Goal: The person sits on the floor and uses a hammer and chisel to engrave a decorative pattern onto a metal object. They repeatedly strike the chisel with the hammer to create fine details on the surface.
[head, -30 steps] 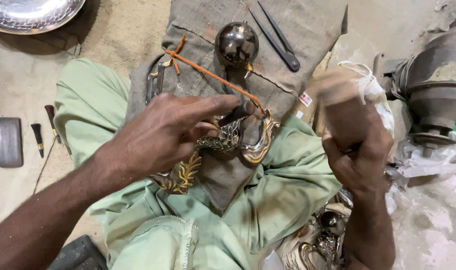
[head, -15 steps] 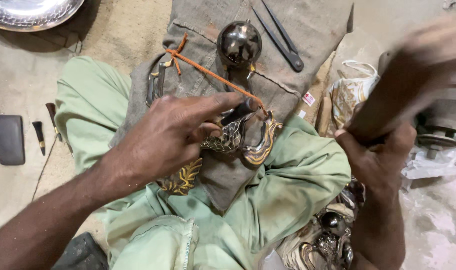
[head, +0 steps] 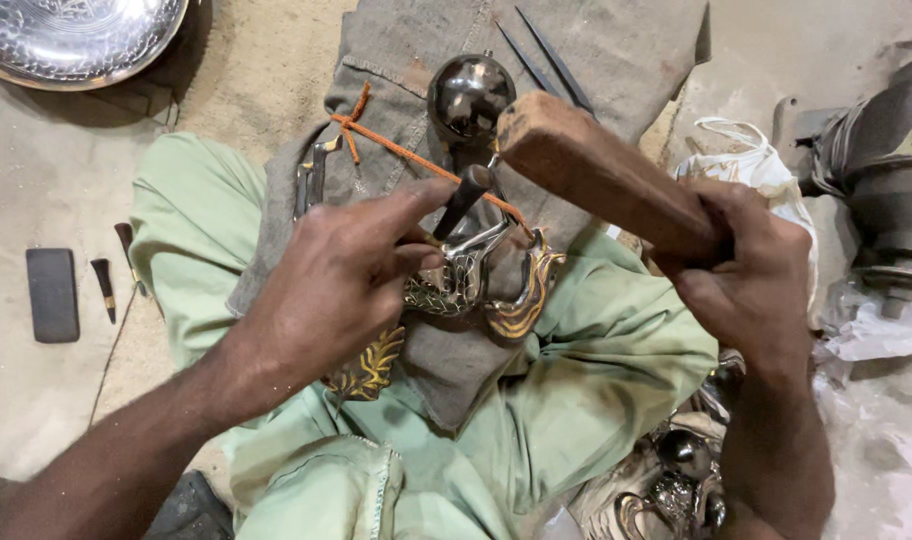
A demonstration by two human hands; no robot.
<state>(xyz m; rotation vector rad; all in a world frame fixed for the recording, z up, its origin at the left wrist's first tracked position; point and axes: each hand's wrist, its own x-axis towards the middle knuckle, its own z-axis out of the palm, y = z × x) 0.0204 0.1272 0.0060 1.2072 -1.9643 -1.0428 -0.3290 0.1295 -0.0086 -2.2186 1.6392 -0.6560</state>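
- The left hand pinches a dark punch between thumb and fingertips, its tip set on the ornate metal piece resting on the lap.
- The right hand is closed around a wooden block, which juts toward eleven o'clock with its end just beside the punch head.
- The metal piece lies on a grey cloth, lashed by an orange cord; a shiny knob sits at twelve o'clock from it.
- Raised pattern and gilt curls already show on the piece, so I judge the tooling well along; how much surface remains unworked I cannot tell.
- At three o'clock lies a white bag; at nine, a dark flat stone.
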